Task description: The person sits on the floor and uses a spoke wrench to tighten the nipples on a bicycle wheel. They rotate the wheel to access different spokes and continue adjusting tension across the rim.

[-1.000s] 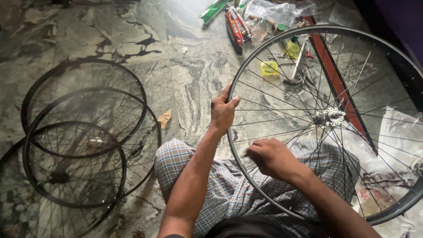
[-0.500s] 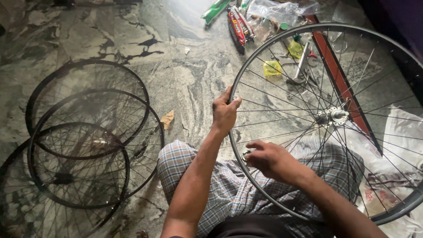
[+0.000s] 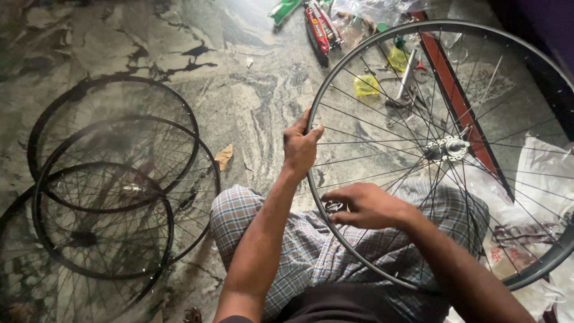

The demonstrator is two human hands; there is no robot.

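Left hand (image 3: 301, 145) fingers wrapped on wheel (image 3: 382, 45) rim; right hand (image 3: 366, 206) fingers pinch small tool (image 3: 333, 207) at rim, below hub (image 3: 447, 147)

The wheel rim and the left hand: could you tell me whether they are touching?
Touching. The head view shows the left hand with its fingers wrapped around the wheel rim.

One large spoked bicycle wheel with black rim and silver hub (image 3: 445, 146) stands upright. Left of that wheel, four black spoked wheels (image 3: 113, 191) lie overlapped on the marble floor (image 3: 239, 78). Beyond the wheel: two yellow plastic packets (image 3: 366, 85), one green tool (image 3: 284, 8), one red packet (image 3: 323, 27). Left of it, one brown leaf scrap (image 3: 224, 157). Two hands at the rim: left hand (image 3: 299, 146), right hand (image 3: 365, 206).
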